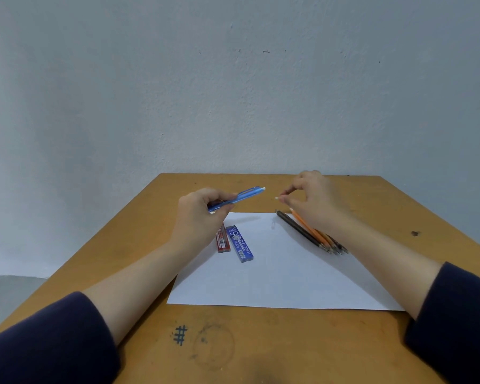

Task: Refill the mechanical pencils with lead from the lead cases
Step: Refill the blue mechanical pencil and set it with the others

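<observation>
While my left fingers (215,195) are gripping the blue pencil (244,195), my right fingers (290,202) are pinching a tiny white eraser (276,198); I'm aiming to park it on the paper (275,273).

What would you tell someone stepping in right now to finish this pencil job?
Left hand grips the blue pencil, raised. Right hand pinches a small white piece, maybe its cap or eraser, off the pencil's end. Red lead case and blue lead case lie side by side on the white paper; the other pencils lie there too.
Done: none visibly refilled.
To do: load lead, close up, do the rest.
</observation>
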